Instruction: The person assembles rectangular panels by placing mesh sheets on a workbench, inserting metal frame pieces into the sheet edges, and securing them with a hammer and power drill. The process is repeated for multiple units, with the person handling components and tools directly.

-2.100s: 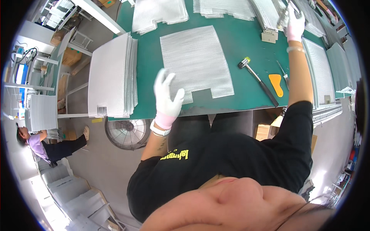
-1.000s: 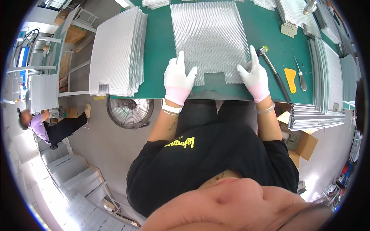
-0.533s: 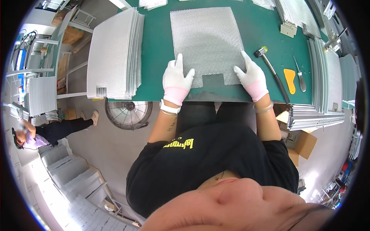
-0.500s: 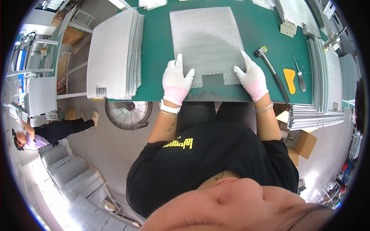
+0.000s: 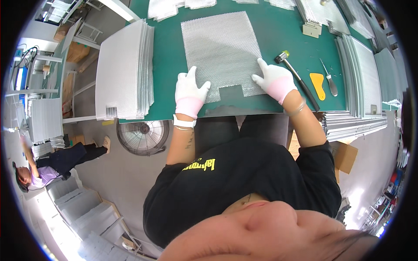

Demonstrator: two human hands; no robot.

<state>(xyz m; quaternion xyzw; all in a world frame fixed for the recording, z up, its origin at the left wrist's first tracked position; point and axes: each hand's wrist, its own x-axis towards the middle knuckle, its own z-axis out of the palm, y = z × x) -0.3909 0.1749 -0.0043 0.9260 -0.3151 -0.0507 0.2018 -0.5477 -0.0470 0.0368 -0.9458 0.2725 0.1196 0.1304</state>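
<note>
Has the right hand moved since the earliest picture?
Yes, leftward and nearer: the right hand was right of the hammer and is now left of it, at the mesh.

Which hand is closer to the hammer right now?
Right. The right hand, at the mesh sheet's right edge, is just left of the hammer, apart from it. The left hand is at the sheet's left edge, across the sheet from the hammer.

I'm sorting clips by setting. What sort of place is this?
Probably a factory workshop: a mesh sheet lies on a green bench, a stack of similar sheets stands beside it, and a hammer lies to the right.
</note>
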